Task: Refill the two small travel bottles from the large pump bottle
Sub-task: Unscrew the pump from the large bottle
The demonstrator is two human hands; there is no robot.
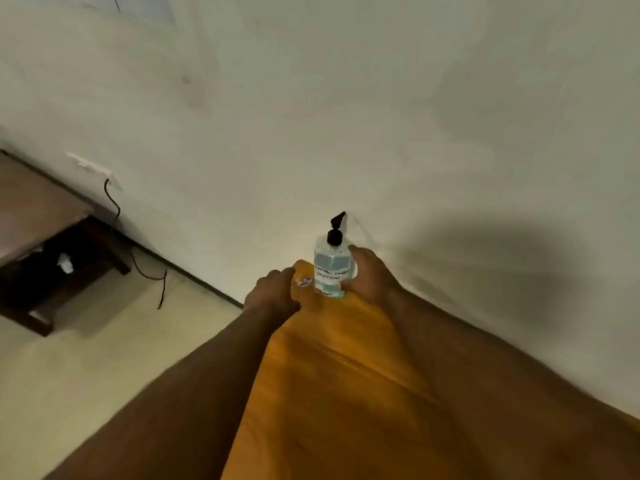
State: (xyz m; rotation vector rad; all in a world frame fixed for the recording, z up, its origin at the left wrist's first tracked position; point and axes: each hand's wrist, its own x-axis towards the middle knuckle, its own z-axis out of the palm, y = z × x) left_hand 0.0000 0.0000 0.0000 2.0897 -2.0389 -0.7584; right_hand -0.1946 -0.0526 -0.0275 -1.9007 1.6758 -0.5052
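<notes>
Both hands at the far table (346, 375) end. Right hand (372, 275), fingers wrapped round the pump bottle (332, 268), likely steadying it upright. Left hand (273, 289) curled beside it; what it pinches, can't tell.

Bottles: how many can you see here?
1: the large pump bottle stands at the orange cloth's far end, right hand around it. A small item by the left hand is unclear.

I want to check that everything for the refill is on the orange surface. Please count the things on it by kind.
Large pump bottle: 1
Small item with a label, too blurred to identify: 1
Hands, the right hand at the bottle and the left hand: 2
Total: 4
</notes>
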